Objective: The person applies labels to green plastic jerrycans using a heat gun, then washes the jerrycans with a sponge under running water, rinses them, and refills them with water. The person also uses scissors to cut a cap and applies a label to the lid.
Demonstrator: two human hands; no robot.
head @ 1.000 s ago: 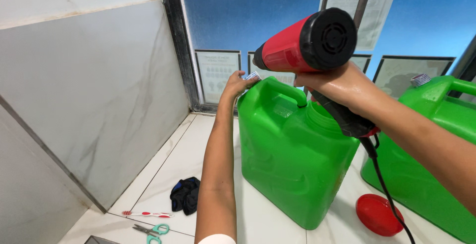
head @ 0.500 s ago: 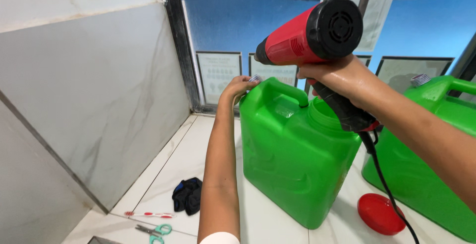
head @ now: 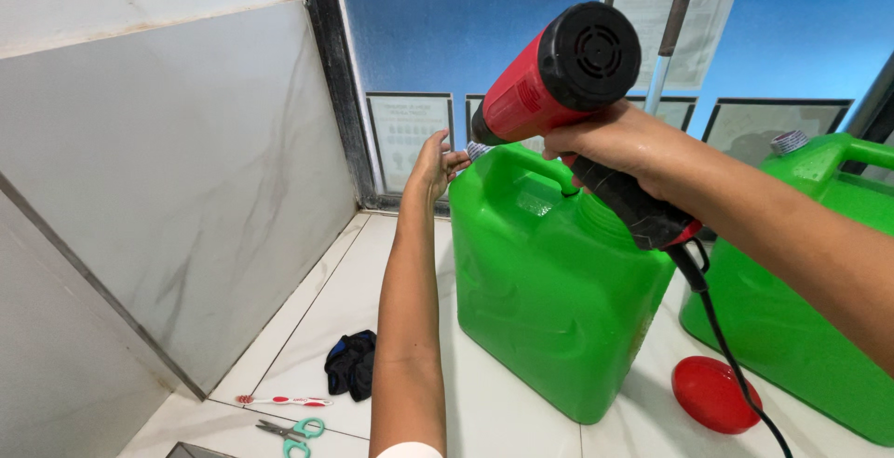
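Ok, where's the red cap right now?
In the head view the red cap lies flat on the white counter at lower right, between the two green jerrycans, beside the heat gun's black cord.

Red heat gun [head: 549,81], green jerrycan [head: 549,300].

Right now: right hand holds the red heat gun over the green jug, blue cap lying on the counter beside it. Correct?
Not quite. In the head view the cap on the counter is red, not blue. The rest stands: the right hand holds the red heat gun over the green jug.
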